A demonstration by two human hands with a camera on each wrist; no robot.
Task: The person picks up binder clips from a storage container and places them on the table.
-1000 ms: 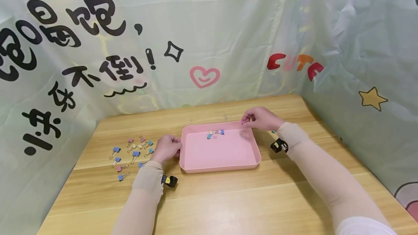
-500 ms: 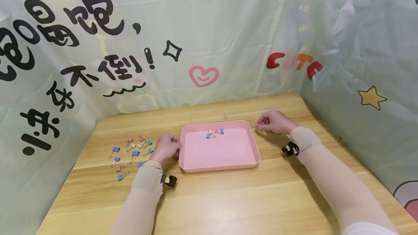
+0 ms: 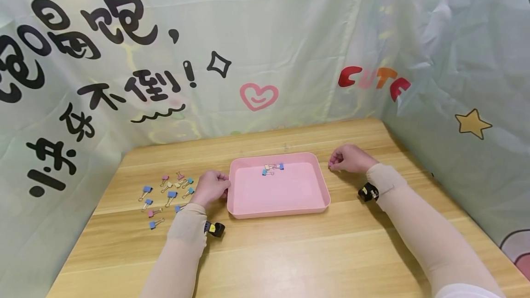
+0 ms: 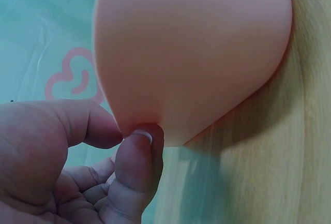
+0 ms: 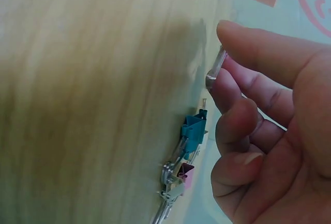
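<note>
My left hand (image 3: 212, 187) pinches the left rim of a pink tray (image 3: 285, 203); in the left wrist view the thumb (image 4: 135, 162) presses the tray's outer wall (image 4: 196, 53). Just right of the tray, my right hand (image 3: 352, 157) holds a small pink binder clip (image 3: 330, 164) between thumb and fingertips. Only its metal handle (image 5: 218, 66) shows clearly in the right wrist view. Near those fingers, a teal binder clip (image 5: 193, 131) and a pink binder clip (image 5: 186, 174) lie on the table among other clips. The head view hides these behind the right hand.
Inside the tray, near its back wall, lie a blue clip (image 3: 281, 166), a teal clip (image 3: 265, 172) and a cream clip (image 3: 267, 167). Several mixed-colour binder clips (image 3: 171, 195) are spread left of my left hand. Printed cloth (image 3: 290, 49) encloses the wooden table (image 3: 285, 252).
My right hand has moved right from the tray's back right corner, still holding the pink clip, and come slightly lower. The left hand stays at the tray's rim.
</note>
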